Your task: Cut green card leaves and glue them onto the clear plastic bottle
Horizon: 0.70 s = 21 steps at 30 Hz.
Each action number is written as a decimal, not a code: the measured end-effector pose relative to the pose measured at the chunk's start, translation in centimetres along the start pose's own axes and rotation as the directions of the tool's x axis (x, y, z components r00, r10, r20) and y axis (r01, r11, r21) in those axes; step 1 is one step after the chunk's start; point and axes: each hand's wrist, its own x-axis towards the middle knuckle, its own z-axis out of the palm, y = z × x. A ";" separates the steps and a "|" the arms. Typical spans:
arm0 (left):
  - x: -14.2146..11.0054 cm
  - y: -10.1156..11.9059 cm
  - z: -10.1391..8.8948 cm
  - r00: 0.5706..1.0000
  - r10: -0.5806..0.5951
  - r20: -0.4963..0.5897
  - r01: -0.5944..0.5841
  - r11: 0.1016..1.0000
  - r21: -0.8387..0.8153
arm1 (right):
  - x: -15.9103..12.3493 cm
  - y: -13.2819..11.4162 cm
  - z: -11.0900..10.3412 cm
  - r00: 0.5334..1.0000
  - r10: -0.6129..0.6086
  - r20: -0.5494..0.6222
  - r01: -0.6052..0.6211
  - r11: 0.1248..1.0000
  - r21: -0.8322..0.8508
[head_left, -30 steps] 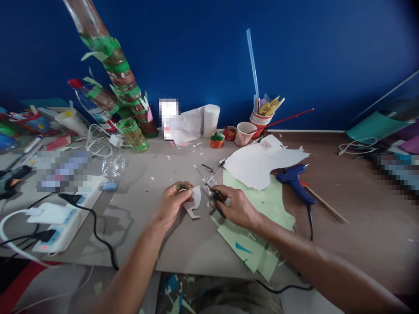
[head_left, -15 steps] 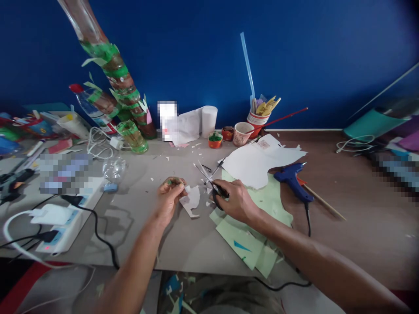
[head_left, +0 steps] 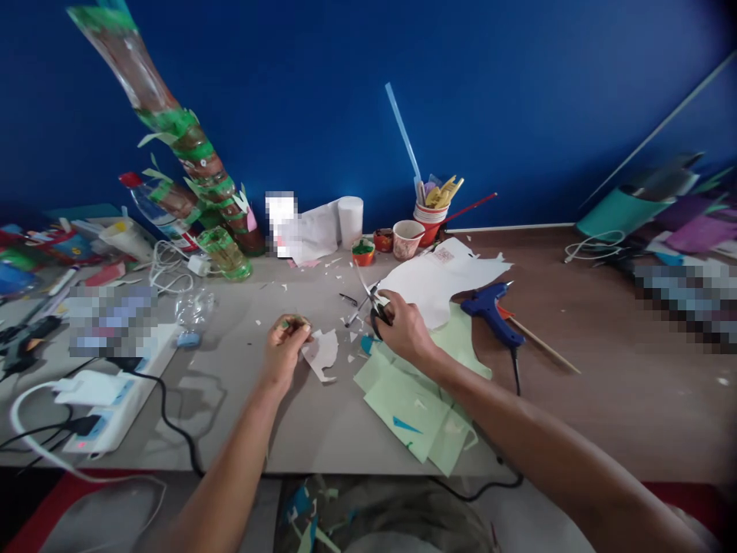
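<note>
My left hand [head_left: 285,355] pinches a small, irregularly cut piece of white paper [head_left: 322,352] just above the table. Black-handled scissors [head_left: 375,307] are in my right hand [head_left: 406,330], their blades pointing away from me and slightly apart. The blades are clear of the white piece. Beneath and beside my right hand lie a large white paper sheet [head_left: 431,280] with a ragged outline and several light green paper sheets [head_left: 397,415]. Tiny white scraps and a dark pen lie near the scissors' tips.
A blue glue gun [head_left: 494,313] rests on the right, its cord running to the front edge. Paint cups [head_left: 362,250] and a cup of plastic cutlery [head_left: 431,215] stand at the back. A tall painted bottle structure [head_left: 201,161] leans at left, behind a power strip [head_left: 123,395].
My right hand has moved the scissors a little farther from me, away from the white paper piece. The left hand still holds that piece. The whole view has shifted slightly.
</note>
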 end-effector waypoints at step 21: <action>-0.4 0.5 0.5 1.000 0.010 -0.006 -0.010 0.998 0.057 | -0.6 -1.3 -1.9 0.952 -0.080 0.296 0.225 0.838 -0.498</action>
